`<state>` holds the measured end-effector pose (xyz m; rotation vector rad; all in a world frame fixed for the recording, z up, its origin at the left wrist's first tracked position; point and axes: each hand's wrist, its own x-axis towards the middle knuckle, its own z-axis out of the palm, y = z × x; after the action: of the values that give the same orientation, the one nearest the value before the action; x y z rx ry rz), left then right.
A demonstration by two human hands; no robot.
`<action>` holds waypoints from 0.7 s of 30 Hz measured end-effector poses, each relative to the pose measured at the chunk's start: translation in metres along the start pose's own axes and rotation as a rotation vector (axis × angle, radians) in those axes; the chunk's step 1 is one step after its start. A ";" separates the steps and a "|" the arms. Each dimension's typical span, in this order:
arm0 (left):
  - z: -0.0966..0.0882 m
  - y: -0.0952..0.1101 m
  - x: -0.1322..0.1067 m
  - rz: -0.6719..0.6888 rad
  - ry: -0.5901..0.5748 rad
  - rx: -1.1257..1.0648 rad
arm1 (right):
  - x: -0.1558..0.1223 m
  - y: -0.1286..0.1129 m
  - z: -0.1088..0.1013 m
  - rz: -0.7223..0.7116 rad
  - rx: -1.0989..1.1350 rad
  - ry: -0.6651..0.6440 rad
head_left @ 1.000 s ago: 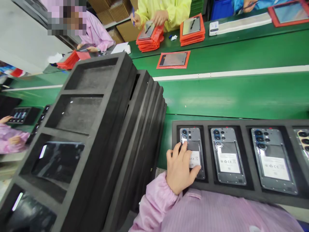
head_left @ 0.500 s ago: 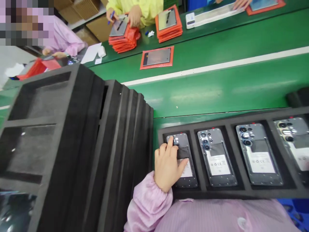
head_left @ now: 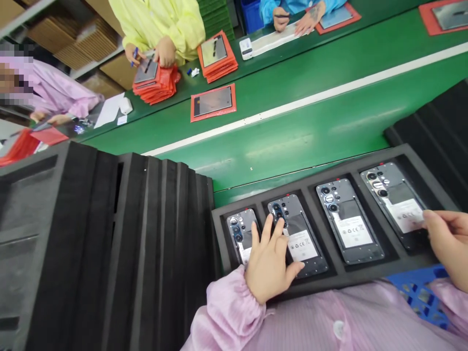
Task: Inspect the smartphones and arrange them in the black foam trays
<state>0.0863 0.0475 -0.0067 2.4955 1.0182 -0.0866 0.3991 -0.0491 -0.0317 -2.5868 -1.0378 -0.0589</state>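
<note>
A black foam tray point(head_left: 350, 276) lies in front of me with phones in its pockets, backs up, showing camera lenses and white battery labels. My left hand point(head_left: 270, 258) is open, its fingers spread over the second phone from the left point(head_left: 305, 241); part of the leftmost phone point(head_left: 239, 229) is hidden behind it. At the tray's right end my right hand point(head_left: 449, 243) is closed, thumb against curled fingers, beside the rightmost phone point(head_left: 397, 200). Whatever those fingers hold is hidden. Another phone point(head_left: 349, 219) lies between.
Stacked black foam trays point(head_left: 157, 253) stand at left; more black foam point(head_left: 435, 131) is at right. Across the green bench point(head_left: 307, 131), co-workers handle screens on red sleeves point(head_left: 157, 87). A sleeved screen point(head_left: 213, 102) lies near the white strip. A blue basket point(head_left: 420, 292) sits below.
My view has turned rightward. My left hand has shifted from the leftmost phone to the second one, fingers more spread. My right hand has come into view at the tray's right end.
</note>
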 end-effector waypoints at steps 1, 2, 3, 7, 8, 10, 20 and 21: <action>-0.001 -0.001 0.004 -0.019 0.012 0.013 | 0.001 -0.007 -0.004 0.087 0.051 -0.034; -0.002 -0.002 0.009 -0.037 0.027 0.027 | 0.002 -0.014 -0.008 0.163 0.098 -0.057; -0.003 -0.002 0.013 -0.054 0.047 0.045 | 0.003 -0.019 -0.011 0.210 0.131 -0.065; -0.005 0.003 0.028 -0.113 0.160 0.119 | 0.003 -0.025 -0.015 0.143 0.186 -0.018; -0.005 0.007 0.030 -0.095 0.179 0.118 | 0.002 -0.023 -0.014 0.109 0.201 -0.010; -0.004 0.020 0.034 0.006 0.162 0.078 | 0.000 -0.016 -0.012 0.046 0.226 0.004; 0.005 0.071 0.080 0.167 -0.061 0.059 | -0.001 -0.003 -0.011 -0.297 0.309 0.155; 0.004 0.070 0.086 0.147 -0.045 0.076 | -0.002 -0.001 -0.010 -0.316 0.316 0.163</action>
<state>0.1968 0.0570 -0.0030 2.6163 0.8257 -0.1378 0.3977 -0.0528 -0.0218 -2.0848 -1.2699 -0.1668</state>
